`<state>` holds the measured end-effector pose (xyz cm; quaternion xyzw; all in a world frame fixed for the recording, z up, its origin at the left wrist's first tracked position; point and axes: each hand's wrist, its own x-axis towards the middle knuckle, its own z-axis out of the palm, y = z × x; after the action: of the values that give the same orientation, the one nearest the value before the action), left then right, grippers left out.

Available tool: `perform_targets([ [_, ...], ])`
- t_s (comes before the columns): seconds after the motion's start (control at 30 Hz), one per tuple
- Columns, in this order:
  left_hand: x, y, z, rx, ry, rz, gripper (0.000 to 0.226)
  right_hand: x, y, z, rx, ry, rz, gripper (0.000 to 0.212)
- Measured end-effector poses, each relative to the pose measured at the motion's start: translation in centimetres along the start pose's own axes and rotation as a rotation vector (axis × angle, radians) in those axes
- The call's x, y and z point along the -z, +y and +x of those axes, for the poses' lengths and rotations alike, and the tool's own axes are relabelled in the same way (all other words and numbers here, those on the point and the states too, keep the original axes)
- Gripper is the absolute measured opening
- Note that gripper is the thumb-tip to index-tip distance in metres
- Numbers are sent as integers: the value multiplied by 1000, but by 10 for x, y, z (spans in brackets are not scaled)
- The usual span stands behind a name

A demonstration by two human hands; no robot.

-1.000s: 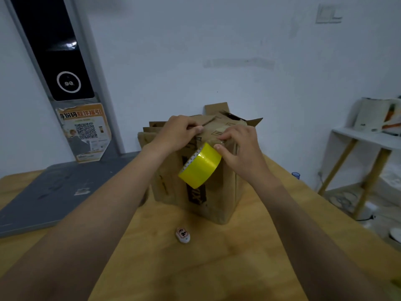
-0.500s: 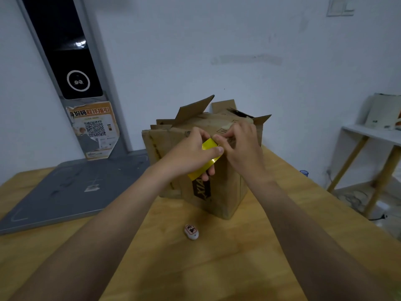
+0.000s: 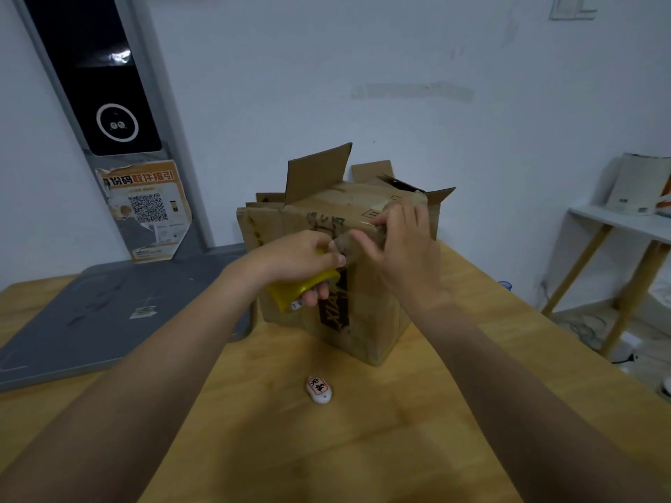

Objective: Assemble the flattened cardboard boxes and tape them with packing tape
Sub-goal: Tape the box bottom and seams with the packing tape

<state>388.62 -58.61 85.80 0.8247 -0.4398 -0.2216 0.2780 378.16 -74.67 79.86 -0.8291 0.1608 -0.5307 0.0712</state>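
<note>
One box (image 3: 370, 321) upright; left hand (image 3: 297, 261) grips yellow tape roll (image 3: 288, 292) before it, right hand (image 3: 403, 245) pinches tape strip (image 3: 350, 245).

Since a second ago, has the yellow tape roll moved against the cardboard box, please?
Yes: the yellow tape roll shifted left and slightly down along the cardboard box's front.

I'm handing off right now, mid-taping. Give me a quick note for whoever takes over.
Left hand grips the yellow tape roll in front of the box, just below its top edge.
Right hand pinches the tape end at the box's top front edge.
Done: the box stands upright on the table, with some top flaps folded down.
Left: one back flap stands up. Fold it down, then run the tape across the top and press it flat.
</note>
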Motion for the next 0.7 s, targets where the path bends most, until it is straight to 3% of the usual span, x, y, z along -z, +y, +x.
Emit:
perform_targets([
  [0.23,-2,3,11,10,179,-7,29,-4,-6,1,25,-15,-78,39],
  [0.43,1,-7,18,-27,277,86,28,13,-3,5,-29,-184,134,36],
  [0.5,0,-10,21,-54,346,161,28,22,-4,-2,-6,-137,130,41],
  [0.57,0,-11,23,-59,355,158,28,30,-6,-16,62,-41,112,29],
  [0.63,-1,-11,23,-57,357,160,28,32,-10,-31,97,-189,163,20],
  [0.7,-1,-11,20,-53,343,159,28,26,-16,-46,73,-543,154,25],
])
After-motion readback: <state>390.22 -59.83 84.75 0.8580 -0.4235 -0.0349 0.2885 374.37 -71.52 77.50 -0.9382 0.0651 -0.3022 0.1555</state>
